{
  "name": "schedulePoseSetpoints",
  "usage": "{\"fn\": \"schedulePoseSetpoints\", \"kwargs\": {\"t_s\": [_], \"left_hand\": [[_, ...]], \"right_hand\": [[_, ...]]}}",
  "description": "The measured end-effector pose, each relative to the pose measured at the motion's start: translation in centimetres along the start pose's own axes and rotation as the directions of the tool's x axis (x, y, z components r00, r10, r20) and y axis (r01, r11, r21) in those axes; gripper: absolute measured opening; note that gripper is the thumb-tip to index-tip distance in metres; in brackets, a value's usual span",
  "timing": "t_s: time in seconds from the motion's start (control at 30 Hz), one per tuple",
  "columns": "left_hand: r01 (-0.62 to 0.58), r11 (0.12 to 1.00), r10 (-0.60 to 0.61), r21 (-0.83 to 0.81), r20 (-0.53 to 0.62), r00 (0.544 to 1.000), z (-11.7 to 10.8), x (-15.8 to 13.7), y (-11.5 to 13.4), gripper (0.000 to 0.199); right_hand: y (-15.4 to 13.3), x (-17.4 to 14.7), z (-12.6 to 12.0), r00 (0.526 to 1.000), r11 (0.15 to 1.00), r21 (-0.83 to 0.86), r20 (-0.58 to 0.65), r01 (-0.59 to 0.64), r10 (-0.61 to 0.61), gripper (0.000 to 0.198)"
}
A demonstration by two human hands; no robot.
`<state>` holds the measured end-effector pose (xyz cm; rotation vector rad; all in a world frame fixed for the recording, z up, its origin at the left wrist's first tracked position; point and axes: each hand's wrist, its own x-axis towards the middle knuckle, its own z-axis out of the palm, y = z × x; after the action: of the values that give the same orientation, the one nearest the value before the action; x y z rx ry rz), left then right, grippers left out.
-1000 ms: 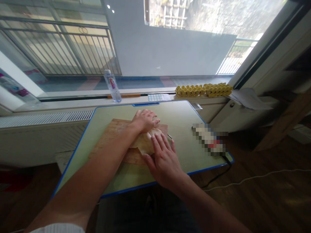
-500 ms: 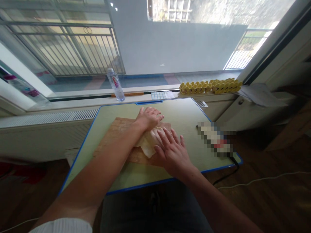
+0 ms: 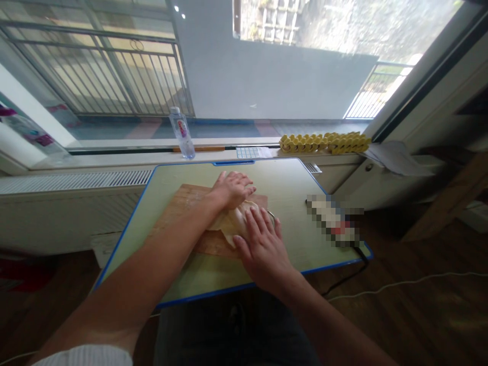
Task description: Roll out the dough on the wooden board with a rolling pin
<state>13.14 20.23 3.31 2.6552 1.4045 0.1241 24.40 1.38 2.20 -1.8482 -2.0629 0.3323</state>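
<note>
A pale, thin sheet of dough (image 3: 224, 223) lies on a wooden board (image 3: 213, 244), partly hidden beneath my hands and left forearm. My left hand (image 3: 233, 189) is at the dough's far edge, its fingers stretched out to the right and holding nothing. Palm down, my right hand (image 3: 265, 249) rests on the right part of the dough with its fingers straight and slightly apart. A thin curved metallic rim (image 3: 272, 216) shows just past its fingertips; the rest of that thing is hidden.
The board sits on a small blue-edged table (image 3: 183, 279). A blurred-out object (image 3: 335, 221) with a black cord lies at its right side. On the windowsill behind stand a clear bottle (image 3: 182, 134), a printed card (image 3: 252, 152) and yellow wavy trays (image 3: 324, 143).
My right hand has shifted slightly left over the dough, and the curved rim beside its fingers now shows. My left hand stays nearly in place. The camera view has moved a little.
</note>
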Motion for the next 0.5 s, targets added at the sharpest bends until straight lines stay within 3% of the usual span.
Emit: {"fn": "schedulePoseSetpoints", "kwargs": {"t_s": [0.13, 0.23, 0.5], "left_hand": [[-0.035, 0.999, 0.036, 0.036, -0.024, 0.999, -0.5, -3.0, -1.5, 0.053], [-0.037, 0.998, 0.039, 0.058, -0.042, 0.998, -0.6, -4.1, -2.1, 0.053], [0.073, 0.997, -0.075, -0.033, -0.098, 0.992, -0.1, -1.2, -0.3, 0.052]], "right_hand": [[-2.1, -1.0, 1.0, 0.991, 0.993, 0.026, -0.069, 0.113, -0.111, 0.066], [-2.1, -1.0, 1.4, 0.982, 0.984, 0.047, -0.083, 0.171, -0.167, 0.057], [1.7, 0.5, -0.1, 0.995, 0.995, 0.064, -0.071, 0.072, -0.067, 0.056]]}}
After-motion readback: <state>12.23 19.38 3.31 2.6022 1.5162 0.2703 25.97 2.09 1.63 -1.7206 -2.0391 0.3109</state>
